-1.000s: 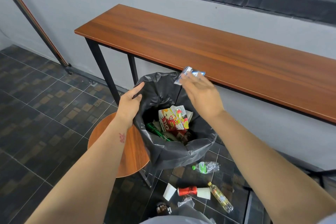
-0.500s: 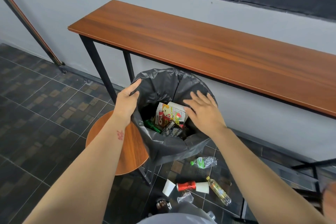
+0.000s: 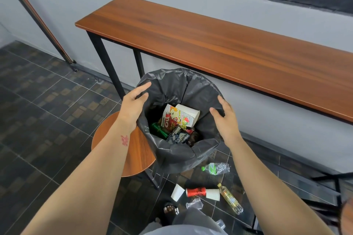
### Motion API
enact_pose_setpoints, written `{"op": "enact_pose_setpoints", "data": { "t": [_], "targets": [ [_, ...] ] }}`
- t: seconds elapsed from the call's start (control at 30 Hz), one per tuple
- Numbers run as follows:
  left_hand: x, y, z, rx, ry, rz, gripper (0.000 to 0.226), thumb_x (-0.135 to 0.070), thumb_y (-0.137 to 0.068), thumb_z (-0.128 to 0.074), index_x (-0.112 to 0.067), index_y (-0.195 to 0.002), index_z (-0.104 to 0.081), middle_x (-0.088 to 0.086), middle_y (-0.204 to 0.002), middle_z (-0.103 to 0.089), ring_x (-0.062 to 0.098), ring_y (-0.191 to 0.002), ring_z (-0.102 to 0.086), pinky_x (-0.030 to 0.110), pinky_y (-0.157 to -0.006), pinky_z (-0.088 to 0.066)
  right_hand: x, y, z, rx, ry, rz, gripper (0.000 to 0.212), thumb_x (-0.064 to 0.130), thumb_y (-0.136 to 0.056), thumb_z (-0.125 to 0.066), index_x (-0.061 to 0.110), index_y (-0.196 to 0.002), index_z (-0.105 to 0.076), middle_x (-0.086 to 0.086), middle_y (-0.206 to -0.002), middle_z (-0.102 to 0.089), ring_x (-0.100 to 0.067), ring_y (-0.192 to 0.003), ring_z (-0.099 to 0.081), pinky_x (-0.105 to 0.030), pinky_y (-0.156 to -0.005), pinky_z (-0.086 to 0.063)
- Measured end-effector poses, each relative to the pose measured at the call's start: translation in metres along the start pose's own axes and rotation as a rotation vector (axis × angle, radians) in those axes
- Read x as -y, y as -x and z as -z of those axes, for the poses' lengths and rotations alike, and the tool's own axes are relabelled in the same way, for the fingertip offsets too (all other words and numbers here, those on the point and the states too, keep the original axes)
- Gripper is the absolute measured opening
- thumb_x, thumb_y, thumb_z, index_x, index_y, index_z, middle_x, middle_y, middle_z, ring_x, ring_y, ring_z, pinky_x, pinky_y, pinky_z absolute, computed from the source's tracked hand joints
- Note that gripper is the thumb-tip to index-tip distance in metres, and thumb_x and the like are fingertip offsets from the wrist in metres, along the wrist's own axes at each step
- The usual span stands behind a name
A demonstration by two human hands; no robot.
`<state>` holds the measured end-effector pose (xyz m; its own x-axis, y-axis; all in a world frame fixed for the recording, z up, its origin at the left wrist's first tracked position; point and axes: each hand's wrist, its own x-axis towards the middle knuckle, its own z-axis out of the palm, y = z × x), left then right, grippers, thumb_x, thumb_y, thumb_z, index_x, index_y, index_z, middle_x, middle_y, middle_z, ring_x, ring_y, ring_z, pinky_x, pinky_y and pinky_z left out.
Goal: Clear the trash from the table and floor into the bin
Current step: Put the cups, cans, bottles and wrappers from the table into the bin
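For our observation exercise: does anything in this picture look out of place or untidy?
Yes. Litter lies on the floor tiles beside the bin bag: a crushed clear bottle, two white paper cups, a red can and a yellow drink bottle, all on their sides, not in the bag.

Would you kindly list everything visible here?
table: one, brown top, black legs, against the grey wall
pole: one, brown, leaning on the wall
bin bag: one, black, before the table
printed cup: one, white and red, inside the bag
green container: one, green, inside the bag
wrapper: one, blue, inside the bag
stool: one, brown, round, left of the bag
crushed bottle: one, clear, green cap, floor below the bag
paper cups: two, white, floor, flanking the red can
red can: one, red, floor
yellow bottle: one, yellowish, floor right of the cups
clear cup: one, clear, floor below the red can
left hand: one, pinches the bag's left rim
right hand: one, open at the bag's right rim
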<state>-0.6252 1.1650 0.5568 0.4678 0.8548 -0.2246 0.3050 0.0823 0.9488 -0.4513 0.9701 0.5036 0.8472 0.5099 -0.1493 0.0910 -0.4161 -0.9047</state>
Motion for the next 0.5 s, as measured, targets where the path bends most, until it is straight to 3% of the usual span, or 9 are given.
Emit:
{"op": "enact_pose_setpoints", "data": {
  "t": [0.27, 0.5],
  "targets": [
    [0.012, 0.052, 0.003, -0.064, 0.077, -0.041, 0.038, -0.013, -0.098, -0.055, -0.044, -0.117, -0.066, -0.012, -0.143, -0.049, 0.010, -0.135, -0.039, 0.035, -0.113, -0.032, -0.011, 0.027, 0.004, -0.017, -0.132, 0.039, 0.053, 0.019, -0.096, -0.058, 0.036, -0.143, -0.043, 0.008, -0.149, -0.040, -0.012, -0.137, -0.037, -0.038, -0.114, -0.033],
    [0.041, 0.131, 0.012, -0.115, 0.131, -0.059, 0.037, -0.015, -0.098, -0.055, -0.044, -0.120, -0.066, -0.014, -0.140, -0.050, 0.012, -0.133, -0.041, 0.038, -0.113, -0.034, -0.028, 0.083, 0.026, 0.032, -0.136, 0.105, 0.055, 0.021, -0.096, -0.058, 0.040, -0.144, -0.039, 0.015, -0.150, -0.036, -0.005, -0.137, -0.032, -0.022, -0.108, -0.025]
  ]
}}
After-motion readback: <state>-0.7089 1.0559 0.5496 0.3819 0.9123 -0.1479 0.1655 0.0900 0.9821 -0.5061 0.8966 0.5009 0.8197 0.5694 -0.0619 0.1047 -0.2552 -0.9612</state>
